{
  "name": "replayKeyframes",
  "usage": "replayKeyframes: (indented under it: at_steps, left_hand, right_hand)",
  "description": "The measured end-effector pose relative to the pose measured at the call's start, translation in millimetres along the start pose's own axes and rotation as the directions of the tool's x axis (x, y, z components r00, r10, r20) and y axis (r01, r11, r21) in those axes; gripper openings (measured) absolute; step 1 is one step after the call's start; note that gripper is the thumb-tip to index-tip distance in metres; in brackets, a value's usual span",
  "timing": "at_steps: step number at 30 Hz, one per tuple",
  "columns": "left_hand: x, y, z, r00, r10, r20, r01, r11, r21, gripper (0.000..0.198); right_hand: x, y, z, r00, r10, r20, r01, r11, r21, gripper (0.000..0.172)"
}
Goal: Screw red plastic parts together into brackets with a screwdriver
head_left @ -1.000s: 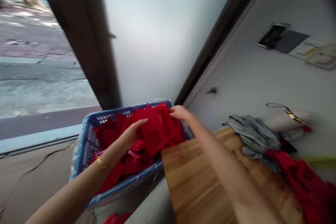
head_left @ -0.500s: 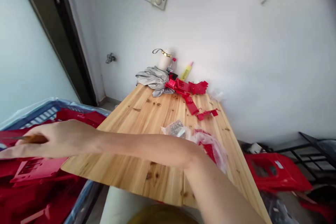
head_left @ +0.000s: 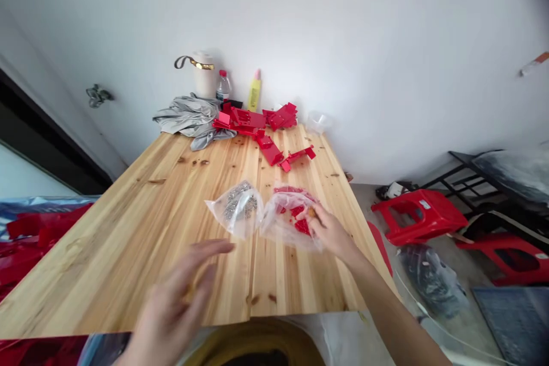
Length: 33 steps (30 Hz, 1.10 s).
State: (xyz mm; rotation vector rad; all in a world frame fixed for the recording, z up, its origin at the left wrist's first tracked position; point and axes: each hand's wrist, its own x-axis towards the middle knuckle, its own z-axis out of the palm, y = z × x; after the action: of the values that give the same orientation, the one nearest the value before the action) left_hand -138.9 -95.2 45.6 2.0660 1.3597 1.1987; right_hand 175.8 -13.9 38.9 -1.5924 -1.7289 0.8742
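My right hand reaches into a clear plastic bag of small red parts on the wooden table, fingers pinched on something inside. Just left of it lies a second clear bag of small metal pieces. My left hand hovers over the table's near edge, blurred, with the fingers stretched out and nothing in them. A pile of red plastic parts lies at the far end of the table.
A grey cloth, a white jug, a water bottle and a yellow bottle stand by the wall. A blue basket of red parts sits at the left. Red stools and a dark rack are on the right.
The view has swung right from the basket to the table. My right hand left the basket and went into the bag of red parts; my left hand came over the table's near edge.
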Motion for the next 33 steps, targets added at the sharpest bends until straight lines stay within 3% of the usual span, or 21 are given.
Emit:
replayKeyframes:
  at_steps: [2, 4, 6, 9, 12, 15, 17, 19, 22, 26, 30, 33]
  left_hand:
    - [36, 11, 49.6, 0.955, 0.229, 0.191, -0.221, 0.973, -0.062, 0.033]
    - [68, 15, 98.1, 0.854, 0.344, 0.390, -0.372, 0.928, -0.006, 0.039]
    - [89, 11, 136.7, 0.789, 0.296, 0.538, -0.441, 0.883, 0.161, 0.044]
    - [101, 3, 165.5, 0.776, 0.160, 0.611, -0.475, 0.784, 0.399, 0.047]
    - [104, 3, 167.8, 0.798, 0.139, 0.587, -0.474, 0.747, 0.467, 0.040]
    - [115, 2, 167.8, 0.896, 0.166, 0.412, -0.377, 0.773, 0.509, 0.030]
    - [129, -1, 172.9, 0.939, 0.126, 0.321, -0.290, 0.793, 0.536, 0.048]
    - [143, -6, 179.5, 0.932, 0.042, 0.360, -0.236, 0.824, 0.516, 0.049]
    - [161, -5, 183.9, 0.909, -0.017, 0.416, -0.164, 0.904, 0.395, 0.027]
    - [171, 1, 173.1, 0.954, 0.058, 0.294, -0.109, 0.981, 0.162, 0.032]
    - [163, -7, 150.5, 0.947, 0.111, 0.301, -0.186, 0.955, 0.233, 0.040]
    - [140, -8, 137.0, 0.949, 0.214, 0.232, -0.280, 0.909, 0.308, 0.045]
  right_hand:
    - [-9, 17, -1, 1.000, 0.004, -0.016, -0.005, 0.998, -0.057, 0.018]
    - [-14, 27, -2, 0.999, 0.002, -0.037, -0.006, 0.993, -0.117, 0.032]
    - [-16, 33, -5, 0.998, -0.017, -0.056, 0.004, 0.976, -0.217, 0.040]
    - [-18, 38, -14, 0.993, -0.070, -0.095, 0.033, 0.938, -0.345, 0.038]
    - [-23, 43, -22, 0.982, -0.114, -0.148, 0.060, 0.941, -0.332, 0.033]
    - [-25, 50, -31, 0.955, -0.121, -0.272, 0.049, 0.965, -0.259, 0.021]
    - [-22, 57, -36, 0.918, -0.098, -0.383, 0.011, 0.975, -0.222, 0.015]
    - [-17, 64, -38, 0.909, -0.064, -0.412, -0.019, 0.981, -0.195, 0.024]
    - [-12, 75, -33, 0.956, -0.023, -0.293, -0.014, 0.992, -0.122, 0.038]
    - [-11, 79, -21, 0.967, 0.018, -0.253, -0.026, 0.999, -0.026, 0.028]
    - [-13, 74, -20, 0.970, 0.018, -0.244, -0.018, 1.000, 0.003, 0.025]
    - [-21, 66, -25, 0.967, -0.021, -0.255, 0.014, 0.999, -0.030, 0.022]
